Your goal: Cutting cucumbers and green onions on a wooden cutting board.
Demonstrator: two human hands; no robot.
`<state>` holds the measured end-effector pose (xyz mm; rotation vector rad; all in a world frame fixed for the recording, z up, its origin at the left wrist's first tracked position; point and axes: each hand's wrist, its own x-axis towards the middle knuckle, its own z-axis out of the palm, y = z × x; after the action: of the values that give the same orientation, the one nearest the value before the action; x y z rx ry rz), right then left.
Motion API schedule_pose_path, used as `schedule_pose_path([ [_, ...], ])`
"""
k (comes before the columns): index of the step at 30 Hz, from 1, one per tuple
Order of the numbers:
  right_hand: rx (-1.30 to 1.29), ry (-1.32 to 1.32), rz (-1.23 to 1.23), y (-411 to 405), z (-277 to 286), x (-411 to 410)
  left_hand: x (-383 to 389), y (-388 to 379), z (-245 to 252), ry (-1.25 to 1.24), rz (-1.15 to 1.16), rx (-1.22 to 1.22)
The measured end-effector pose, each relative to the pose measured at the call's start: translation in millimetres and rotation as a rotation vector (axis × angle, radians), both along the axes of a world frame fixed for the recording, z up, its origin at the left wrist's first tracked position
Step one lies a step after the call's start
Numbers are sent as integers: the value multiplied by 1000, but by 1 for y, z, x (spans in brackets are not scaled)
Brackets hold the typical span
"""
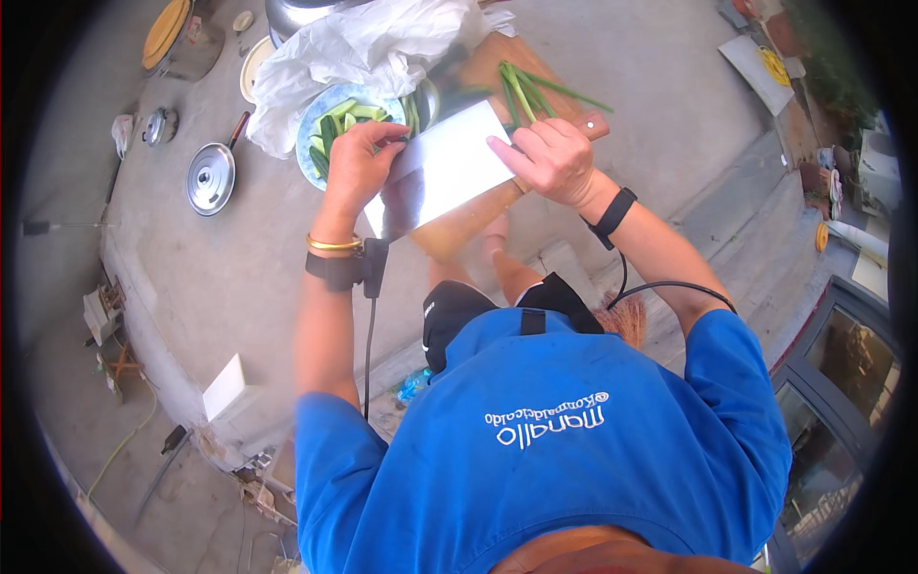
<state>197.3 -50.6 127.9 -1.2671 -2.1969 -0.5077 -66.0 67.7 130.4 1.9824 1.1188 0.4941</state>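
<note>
A broad cleaver point(445, 168) lies tilted across the view in front of me, its blade shiny. My right hand point(549, 158) grips it where the wooden handle point(594, 124) meets the blade, one finger stretched along the metal. At the blade's far left end, my left hand point(369, 161) has thumb and fingertips drawn together; whether something small is between them I cannot tell. Under the cleaver is a wooden cutting board point(459, 226). Cut cucumber pieces point(351, 113) fill a blue-and-white plate point(306, 136) beside my left hand. Green stalks point(520, 90) rest on the board's far part.
Crumpled white plastic point(344, 50) lies beyond the plate, near a large metal pot point(301, 14). A lidded pan point(211, 178), a small pot point(159, 127) and a big pot with a wooden lid point(190, 50) stand on the left. A brush-like broom point(624, 319) is near my right side.
</note>
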Motion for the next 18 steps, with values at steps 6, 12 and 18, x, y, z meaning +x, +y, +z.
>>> schedule_pose_path([
  [6,-83,-7,-87,-31,-10,15,-38,23,-26,-14,223,227],
  [12,-344,232,-471,-107,-37,46,-4,-48,-33,-157,275,160],
  [18,-620,422,-699,-138,-42,41,57,-126,-132,32,103,225],
])
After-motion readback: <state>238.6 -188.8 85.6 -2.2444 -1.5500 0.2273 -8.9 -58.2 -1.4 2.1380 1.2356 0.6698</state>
